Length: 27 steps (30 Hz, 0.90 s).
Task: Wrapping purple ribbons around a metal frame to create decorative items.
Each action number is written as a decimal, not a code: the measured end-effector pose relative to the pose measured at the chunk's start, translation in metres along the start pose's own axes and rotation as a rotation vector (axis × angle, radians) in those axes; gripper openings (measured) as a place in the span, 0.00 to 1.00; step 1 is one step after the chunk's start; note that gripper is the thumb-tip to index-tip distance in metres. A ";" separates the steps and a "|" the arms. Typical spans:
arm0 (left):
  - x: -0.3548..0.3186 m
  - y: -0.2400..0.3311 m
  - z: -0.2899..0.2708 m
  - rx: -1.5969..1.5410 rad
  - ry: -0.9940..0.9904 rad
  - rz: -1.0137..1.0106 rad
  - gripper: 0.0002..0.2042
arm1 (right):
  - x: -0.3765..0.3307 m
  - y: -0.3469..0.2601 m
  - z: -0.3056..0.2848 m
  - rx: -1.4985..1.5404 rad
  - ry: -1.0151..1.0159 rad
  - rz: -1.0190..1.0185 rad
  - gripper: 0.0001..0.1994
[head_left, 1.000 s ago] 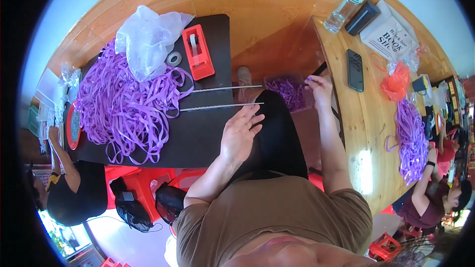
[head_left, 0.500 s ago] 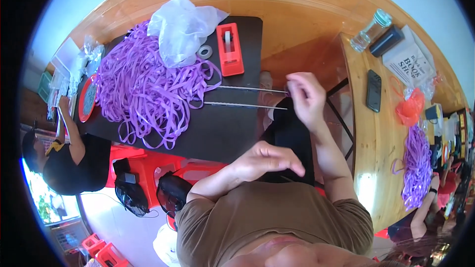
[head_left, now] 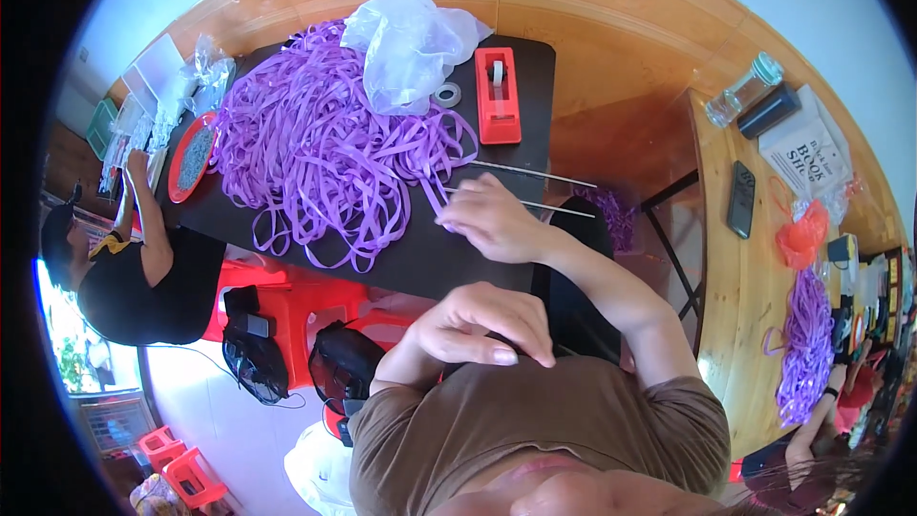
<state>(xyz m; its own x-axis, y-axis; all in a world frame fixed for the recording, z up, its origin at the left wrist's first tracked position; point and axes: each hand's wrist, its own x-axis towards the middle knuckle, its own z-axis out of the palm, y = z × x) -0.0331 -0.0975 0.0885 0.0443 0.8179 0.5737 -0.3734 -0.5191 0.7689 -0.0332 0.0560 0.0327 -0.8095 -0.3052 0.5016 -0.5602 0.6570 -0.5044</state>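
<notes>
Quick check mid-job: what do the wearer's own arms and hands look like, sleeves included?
The left hand and right hand are bare: no gloves, rings or watch show. Both forearms are uncovered, with no cables on them. The plain brown top has short, loose sleeves.

You have bare dark bench [head_left: 396, 275] along the near side of the purple ribbon heap [head_left: 306, 143], which blocks the middle. The tape dispenser [head_left: 498, 115] stands beyond your right fingers [head_left: 460, 213]; two thin rods [head_left: 568, 179] jut past the right edge, across that gap.
</notes>
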 end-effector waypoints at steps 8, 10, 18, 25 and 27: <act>-0.029 0.019 -0.041 1.013 0.873 -0.123 0.08 | -0.057 -0.046 -0.070 1.055 0.206 0.089 0.06; -0.027 0.023 -0.055 1.270 0.828 -0.150 0.15 | -0.062 -0.057 -0.076 1.270 0.234 -0.068 0.03; -0.031 0.020 -0.123 1.643 0.367 -0.312 0.17 | -0.088 -0.073 -0.105 1.490 0.225 -0.378 0.02; -0.061 0.042 -0.191 0.663 1.031 -0.329 0.09 | -0.143 -0.070 -0.129 1.444 0.574 -0.332 0.04; -0.067 0.046 -0.203 0.742 1.126 -0.245 0.09 | -0.154 -0.071 -0.135 1.427 0.626 -0.382 0.04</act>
<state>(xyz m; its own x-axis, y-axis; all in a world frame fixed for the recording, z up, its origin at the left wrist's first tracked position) -0.2413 -0.1259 0.0284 -0.8665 0.4795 0.1385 0.1299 -0.0512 0.9902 0.1546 0.1491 0.0861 -0.5952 0.2595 0.7605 -0.6915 -0.6476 -0.3203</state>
